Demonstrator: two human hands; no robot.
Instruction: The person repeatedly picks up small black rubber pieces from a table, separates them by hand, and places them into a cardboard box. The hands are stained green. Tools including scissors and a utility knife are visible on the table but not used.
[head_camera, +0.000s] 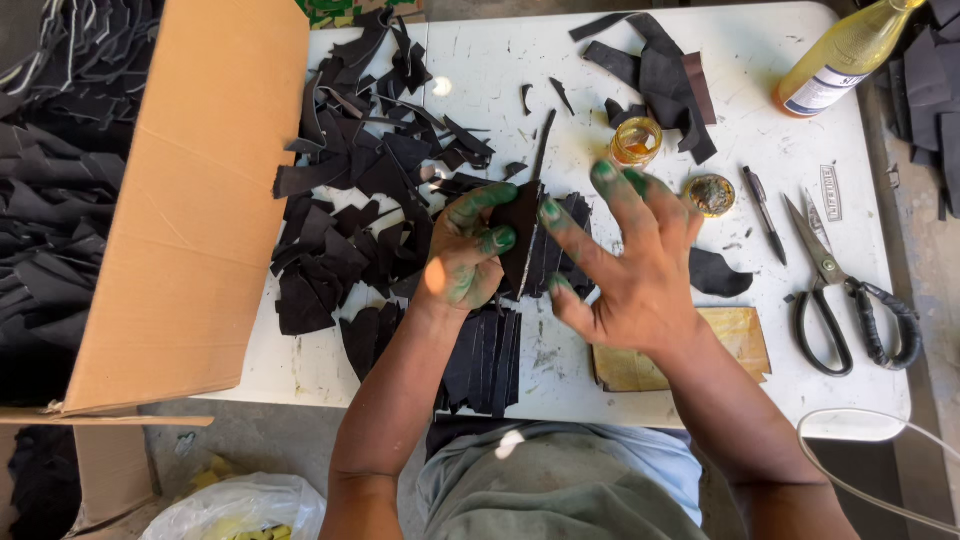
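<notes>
My left hand (468, 255), stained green, grips a dark leather piece (520, 235) held on edge over the white table (620, 100). My right hand (625, 255), its fingertips also green, is spread open right beside the piece, with its fingertips touching the piece's right face. Under both hands lies a stack of cut black strips (485, 360). A small open jar of yellow glue (636, 141) stands just beyond my right hand, and its round lid (709, 194) lies to the right.
A heap of black leather scraps (360, 200) covers the table's left half; more scraps (660, 75) lie at the back. A cardboard box flap (190, 200) rises at left. Scissors (845, 300), a pen (765, 212), a yellow bottle (840, 55) and a brown board (740, 340) sit at right.
</notes>
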